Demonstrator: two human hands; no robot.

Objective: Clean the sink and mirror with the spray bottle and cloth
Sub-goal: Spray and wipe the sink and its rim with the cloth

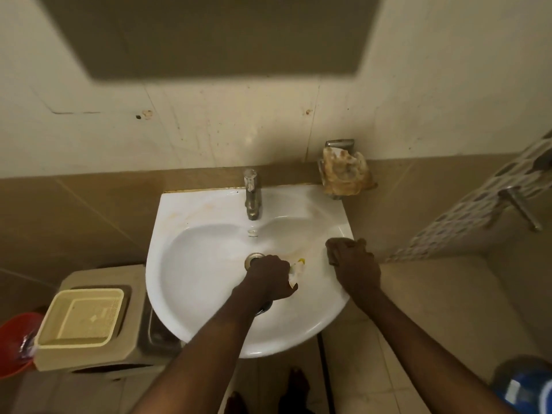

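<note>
The white sink (209, 201) hangs on the wall with a metal tap (252, 194) at its back and a drain (252, 258) in the bowl. My left hand (268, 280) hovers over the bowl just right of the drain, closed around a spray bottle (296, 270) whose white and yellow nozzle pokes out to the right. My right hand (354, 264) rests on the sink's right rim, gripping a dark cloth (331, 249) that is mostly hidden under the fingers. The mirror (209, 34) fills the wall above, dark and blurred.
A wall holder with a crumpled brown lump (345, 173) sits right of the tap. A beige basket (80, 316) lies on a cistern left of the sink, beside a red bucket (13, 342). A metal bar (522, 210) sticks out at right. A blue container (525, 386) stands on the floor.
</note>
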